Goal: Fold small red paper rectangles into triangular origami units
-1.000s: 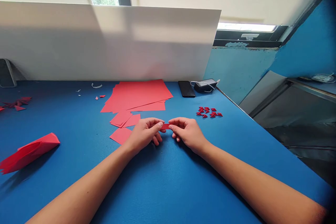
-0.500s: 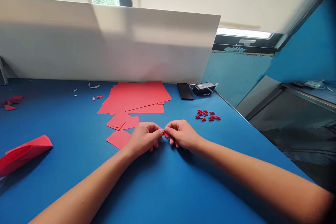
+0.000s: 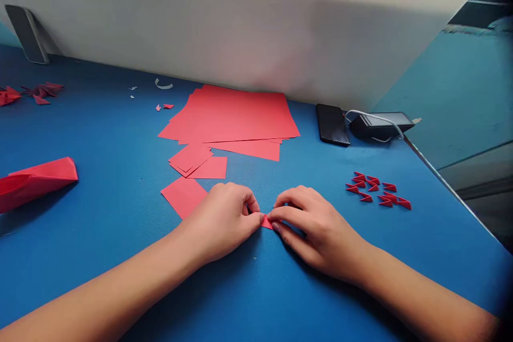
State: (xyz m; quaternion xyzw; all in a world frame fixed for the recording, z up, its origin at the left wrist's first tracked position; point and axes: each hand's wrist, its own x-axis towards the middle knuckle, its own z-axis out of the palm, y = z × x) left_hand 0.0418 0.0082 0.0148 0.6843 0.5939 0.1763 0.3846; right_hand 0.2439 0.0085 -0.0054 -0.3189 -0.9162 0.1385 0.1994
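Observation:
Between the fingertips of my left hand [image 3: 218, 222] and my right hand [image 3: 316, 230] is a small folded piece of red paper [image 3: 266, 222]. Both hands pinch it just above the blue table [image 3: 100, 117], and most of it is hidden by my fingers. Nearest my left hand lies a cut square of red paper [image 3: 183, 196]. A loose group of small folded red paper triangles [image 3: 377, 189] lies to the right of my right hand, apart from it.
A stack of red paper sheets [image 3: 228, 117] lies ahead, with more cut pieces [image 3: 196, 163] below it. A black phone [image 3: 332, 124] and a corded black power adapter [image 3: 379, 125] sit back right. A folded red paper form [image 3: 36, 183] and red scraps [image 3: 40, 92] lie left. A white board [image 3: 240, 21] stands behind.
The view has tilted down and closer to the hands. The red strip seen earlier now shows as a small pointed fold between my fingertips. Both hands still pinch it.

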